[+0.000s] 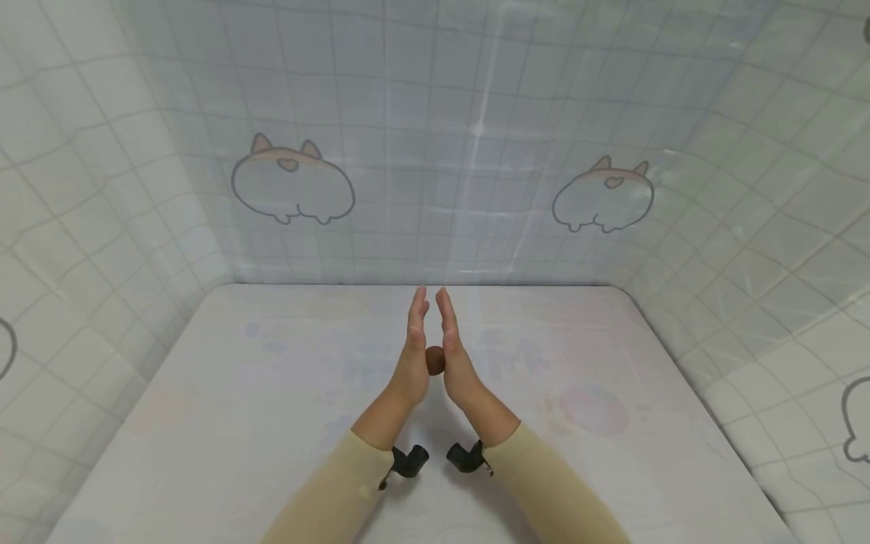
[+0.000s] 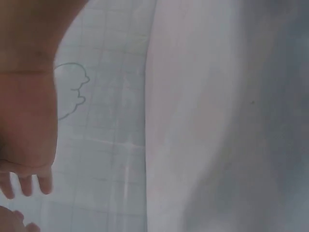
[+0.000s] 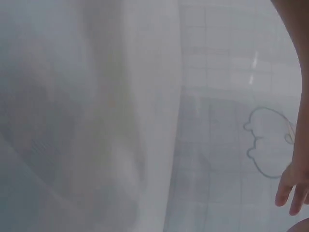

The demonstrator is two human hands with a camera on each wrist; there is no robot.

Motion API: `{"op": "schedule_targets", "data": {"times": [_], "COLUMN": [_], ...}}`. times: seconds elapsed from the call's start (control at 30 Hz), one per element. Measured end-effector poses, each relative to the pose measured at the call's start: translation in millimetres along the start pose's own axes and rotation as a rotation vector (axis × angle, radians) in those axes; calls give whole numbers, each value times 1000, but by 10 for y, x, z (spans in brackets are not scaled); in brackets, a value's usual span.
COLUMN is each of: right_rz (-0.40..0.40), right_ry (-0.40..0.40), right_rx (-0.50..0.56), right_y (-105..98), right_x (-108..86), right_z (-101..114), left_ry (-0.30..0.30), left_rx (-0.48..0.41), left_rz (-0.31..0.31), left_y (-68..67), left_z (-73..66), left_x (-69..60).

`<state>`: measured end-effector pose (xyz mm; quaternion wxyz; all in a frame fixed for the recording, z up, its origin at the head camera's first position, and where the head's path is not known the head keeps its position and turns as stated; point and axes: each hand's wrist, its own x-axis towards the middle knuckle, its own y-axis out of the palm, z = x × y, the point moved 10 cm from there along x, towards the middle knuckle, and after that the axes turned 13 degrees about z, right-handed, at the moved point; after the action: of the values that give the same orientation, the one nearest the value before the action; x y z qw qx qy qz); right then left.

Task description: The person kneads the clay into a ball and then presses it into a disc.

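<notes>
Between the two palms sits a small brown ball (image 1: 435,361), held up above the table and touched from both sides. My left hand (image 1: 413,355) presses it from the left with straight fingers pointing away from me. From the right, my right hand (image 1: 458,357) presses in the same way, its fingers also straight. The fingertips of the two hands stand slightly apart. In the left wrist view the left hand (image 2: 29,121) fills the left edge; the right wrist view shows part of the right hand (image 3: 297,186) at its right edge. Neither wrist view shows the ball.
A white table (image 1: 272,423) with faint coloured patches lies below the hands. Behind it and along both sides hangs a pale gridded curtain (image 1: 435,189) with cartoon animal outlines. Dark wrist cameras (image 1: 411,461) hang under the cream sleeves (image 1: 333,491).
</notes>
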<state>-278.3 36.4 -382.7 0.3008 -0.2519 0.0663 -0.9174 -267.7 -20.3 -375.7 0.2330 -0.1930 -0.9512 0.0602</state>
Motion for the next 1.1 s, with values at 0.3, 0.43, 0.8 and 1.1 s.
{"op": "schedule_targets", "data": {"times": [0.3,0.43,0.8,1.1], "right_rz": [-31,-76,-53,14], "right_ry": [-294,-297,-164,-262], "right_rx": [-16,-52,-73,19], "right_y": [-20,-156,-233,-53], "right_x": [-43,-41,-1,13], "right_z": [306,345,-18,73], "left_ry": [-113,-169,-103,-98], "left_rx": [48,37,-97,-95], "left_rz": [-21,77,139,16], "left_y": [-62,93,191,-15], "left_z": [207,314,72,68], "left_x": [31,-27,0,136]}}
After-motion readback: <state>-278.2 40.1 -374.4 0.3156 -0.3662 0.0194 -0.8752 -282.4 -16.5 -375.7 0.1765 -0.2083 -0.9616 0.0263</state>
